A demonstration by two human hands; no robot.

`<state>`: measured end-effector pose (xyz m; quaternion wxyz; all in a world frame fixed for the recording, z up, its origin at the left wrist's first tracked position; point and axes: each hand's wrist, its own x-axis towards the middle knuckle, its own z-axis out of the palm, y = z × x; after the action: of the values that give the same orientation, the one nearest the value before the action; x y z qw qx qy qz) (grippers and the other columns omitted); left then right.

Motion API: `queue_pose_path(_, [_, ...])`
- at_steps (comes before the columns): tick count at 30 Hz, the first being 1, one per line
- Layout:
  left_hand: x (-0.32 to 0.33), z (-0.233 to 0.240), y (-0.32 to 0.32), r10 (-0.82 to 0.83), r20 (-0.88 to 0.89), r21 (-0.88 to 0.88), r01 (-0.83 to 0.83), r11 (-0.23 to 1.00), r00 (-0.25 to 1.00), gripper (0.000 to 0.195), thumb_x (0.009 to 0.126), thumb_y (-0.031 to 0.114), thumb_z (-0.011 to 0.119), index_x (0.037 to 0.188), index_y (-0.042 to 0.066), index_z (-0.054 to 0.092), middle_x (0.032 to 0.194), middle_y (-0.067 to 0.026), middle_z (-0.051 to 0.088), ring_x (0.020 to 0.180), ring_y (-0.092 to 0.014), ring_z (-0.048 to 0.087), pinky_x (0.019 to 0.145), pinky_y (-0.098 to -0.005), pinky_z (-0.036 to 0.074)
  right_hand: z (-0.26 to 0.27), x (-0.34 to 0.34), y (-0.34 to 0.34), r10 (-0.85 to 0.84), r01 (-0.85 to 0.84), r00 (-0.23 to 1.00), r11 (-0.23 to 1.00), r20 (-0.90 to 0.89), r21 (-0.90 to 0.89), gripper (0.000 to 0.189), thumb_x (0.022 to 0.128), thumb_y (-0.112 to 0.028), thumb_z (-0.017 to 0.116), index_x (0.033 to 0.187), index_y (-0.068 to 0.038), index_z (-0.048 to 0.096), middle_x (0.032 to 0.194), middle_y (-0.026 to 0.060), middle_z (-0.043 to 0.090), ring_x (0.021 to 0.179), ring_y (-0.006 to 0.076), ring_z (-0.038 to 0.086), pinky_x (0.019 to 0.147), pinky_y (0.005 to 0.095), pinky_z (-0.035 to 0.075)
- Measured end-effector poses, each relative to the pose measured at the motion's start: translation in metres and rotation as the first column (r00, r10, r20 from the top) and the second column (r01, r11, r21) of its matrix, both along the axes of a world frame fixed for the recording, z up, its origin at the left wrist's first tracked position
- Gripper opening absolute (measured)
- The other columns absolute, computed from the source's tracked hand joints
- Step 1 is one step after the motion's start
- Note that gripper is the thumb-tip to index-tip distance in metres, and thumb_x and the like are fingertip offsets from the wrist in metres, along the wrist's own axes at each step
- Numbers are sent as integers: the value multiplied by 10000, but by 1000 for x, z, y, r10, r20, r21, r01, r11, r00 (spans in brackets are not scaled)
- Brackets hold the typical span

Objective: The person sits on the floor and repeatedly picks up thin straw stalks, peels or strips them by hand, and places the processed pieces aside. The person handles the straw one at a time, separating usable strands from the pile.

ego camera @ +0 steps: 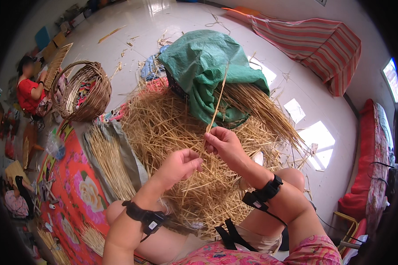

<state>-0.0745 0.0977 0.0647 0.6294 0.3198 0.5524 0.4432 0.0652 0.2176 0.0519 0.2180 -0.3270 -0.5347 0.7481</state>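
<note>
My right hand (220, 140) pinches a long thin straw stalk (220, 96) that points up and away in front of a green woven plastic sack (212, 53). Just left of it and slightly lower, my left hand (184, 165) has thumb and forefinger close together at the stalk's lower end; whether they grip it is not clear. Beneath both hands spreads a heap of loose straw (165, 126). A thick bundle of brownish stalks (262, 111) sticks out of the sack's mouth. To the left, paler trimmed stalks (111, 162) lie on a grey sheet (132, 159).
A wicker basket (102, 89) holding cloth stands at the upper left. Beyond it sits a person in red (30, 94) with a woven straw piece; another person (18, 202) is at the lower left. A red floral mat (73, 185) lies left, a striped cloth (318, 46) upper right.
</note>
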Motion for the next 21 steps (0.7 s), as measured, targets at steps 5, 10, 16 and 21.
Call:
queue_pose_path(5, [4, -1, -1, 45, 27, 31, -46, 998, 999, 114, 898, 101, 508, 906, -4, 552, 735, -78, 619, 471, -31, 466, 400, -150, 343, 8, 0, -1, -9, 9, 1000, 1000, -29, 9, 147, 895, -182, 559, 842, -46, 549, 696, -15, 573, 595, 32, 510, 526, 165, 387])
queue_pose_path(10, [0, -3, -1, 29, 146, 31, -34, 999, 989, 135, 903, 101, 499, 906, -14, 569, 740, -113, 632, 460, -53, 504, 398, -150, 366, 6, 0, -1, 5, -5, 997, 1000, -72, 5, 148, 899, -181, 552, 846, -42, 545, 695, -7, 570, 605, 39, 509, 534, 167, 390])
queue_pose_path(16, [0, -2, -1, 20, 203, 19, -24, 1000, 979, 165, 911, 106, 482, 941, -29, 572, 758, -136, 636, 460, -58, 508, 403, -155, 376, 8, 0, -2, -15, 13, 993, 1000, -120, -13, 150, 896, -174, 554, 847, -32, 551, 682, -5, 568, 588, 51, 504, 526, 186, 398])
queue_pose_path(21, [1, 2, 0, 45, 206, 30, -53, 998, 977, 150, 906, 93, 489, 968, -28, 551, 768, -132, 637, 460, -48, 487, 413, -152, 374, 12, 1, 3, -103, 108, 987, 994, -124, 35, 152, 889, -167, 565, 827, -30, 545, 667, -10, 562, 578, 49, 505, 509, 188, 393])
